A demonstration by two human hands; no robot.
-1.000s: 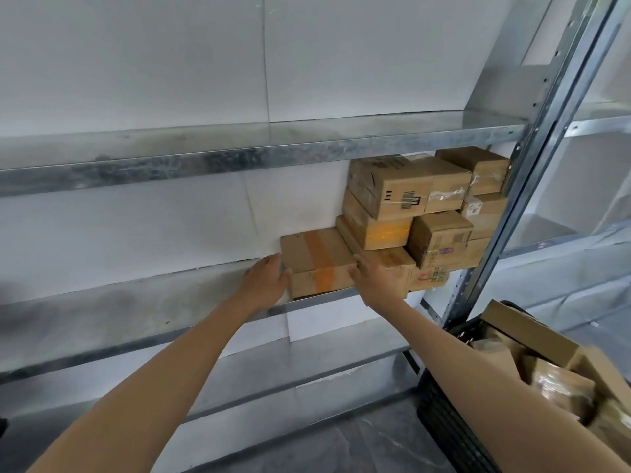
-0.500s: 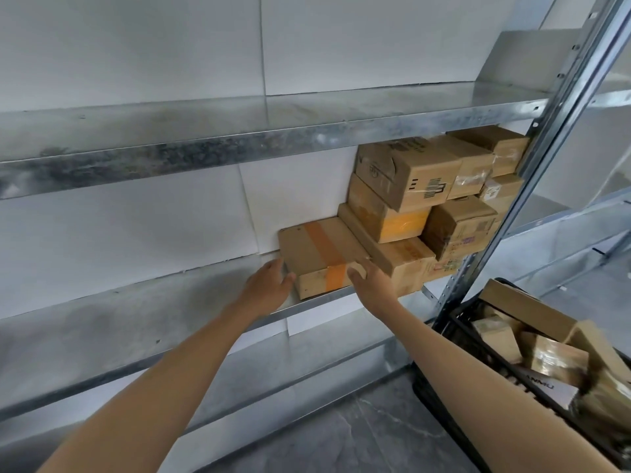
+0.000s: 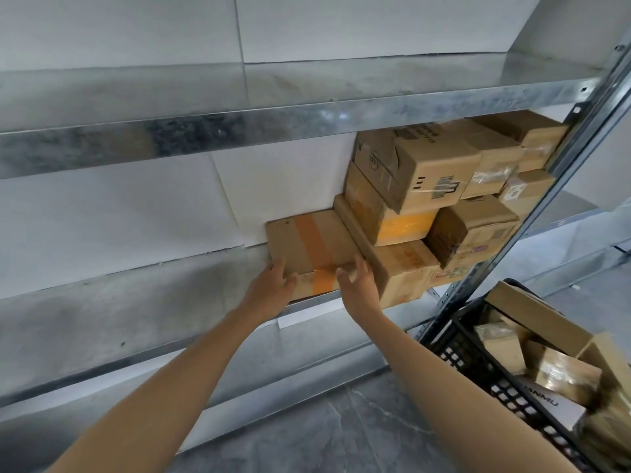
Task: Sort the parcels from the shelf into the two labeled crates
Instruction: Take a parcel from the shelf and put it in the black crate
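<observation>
At the near edge of the flat parcel point(image 3: 283, 240), both hands are in position; the step in hand appears to be drawing it off the shelf point(image 3: 136, 302).

Recommendation: take one near corner in each hand and pull straight toward the person, keeping the parcel level. Its right side touches the long box point(image 3: 406, 268) that carries the stack point(image 3: 430, 172), so a sideways drag could disturb that stack.

Left hand point(image 3: 273, 285): fingers curl round the parcel's left near corner with the thumb on its front face, a pinching hold.

Right hand point(image 3: 358, 285): spread, fingers nearly straight, raised at the parcel's right near corner beside the long box. The thumb is just right of the orange tape point(image 3: 316, 240). Contact is likely, but no firm grip is evident.

The parcel lies flat, its front at the shelf lip. Below and to its right, well apart, a black crate point(image 3: 478, 363) already holds several parcels; its label is not visible.
</observation>
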